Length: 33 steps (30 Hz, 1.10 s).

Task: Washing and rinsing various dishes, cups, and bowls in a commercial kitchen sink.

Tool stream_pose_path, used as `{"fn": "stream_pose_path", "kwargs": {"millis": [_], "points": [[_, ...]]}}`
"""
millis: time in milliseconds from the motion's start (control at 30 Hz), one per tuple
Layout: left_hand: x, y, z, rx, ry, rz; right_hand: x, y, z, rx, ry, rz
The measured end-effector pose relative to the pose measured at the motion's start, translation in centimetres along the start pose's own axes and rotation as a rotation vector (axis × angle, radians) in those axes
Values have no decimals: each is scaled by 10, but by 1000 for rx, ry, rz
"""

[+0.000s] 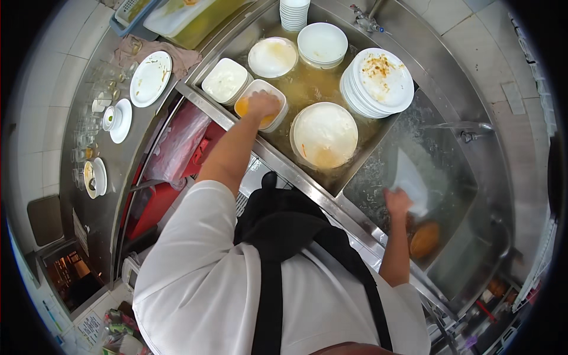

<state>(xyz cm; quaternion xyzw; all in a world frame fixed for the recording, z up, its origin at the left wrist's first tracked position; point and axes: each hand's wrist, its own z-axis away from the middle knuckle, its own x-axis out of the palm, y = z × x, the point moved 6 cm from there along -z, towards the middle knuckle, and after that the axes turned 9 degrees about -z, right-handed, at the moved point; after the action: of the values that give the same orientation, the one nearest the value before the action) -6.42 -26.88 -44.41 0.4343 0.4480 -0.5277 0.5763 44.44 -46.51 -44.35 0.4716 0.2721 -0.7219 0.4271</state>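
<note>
Right hand [397,201] is clamped on a white plate [412,180], gripping its near end; the plate angles away on the far side of the hand, in the right sink basin [473,171]. Orange-brown rounded object [424,239] sits just nearer and right of that hand. Water runs from the far-right tap [467,136].

Left hand [263,105] is over the square white bowl [280,115] in the left basin, fingers down at its orange contents; blurred, can't tell if they're together. Stacked plates [378,83] are right of it, round white bowl [325,133] between the hands.
</note>
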Motion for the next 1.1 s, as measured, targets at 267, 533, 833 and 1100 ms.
{"fn": "stream_pose_path", "kwargs": {"millis": [267,533,833,1100], "points": [[56,-62,-29,-46,109,58,6,24,7,125,55,-1513],[-1,28,-15,160,117,77,-129,-54,96,-180,-19,-1349],[-16,15,-10,364,-267,-384,-152,-195,100,-495,-116,-859],[-32,2,8,419,-209,-277,-164,-267,129,-880,259,-569]]}}
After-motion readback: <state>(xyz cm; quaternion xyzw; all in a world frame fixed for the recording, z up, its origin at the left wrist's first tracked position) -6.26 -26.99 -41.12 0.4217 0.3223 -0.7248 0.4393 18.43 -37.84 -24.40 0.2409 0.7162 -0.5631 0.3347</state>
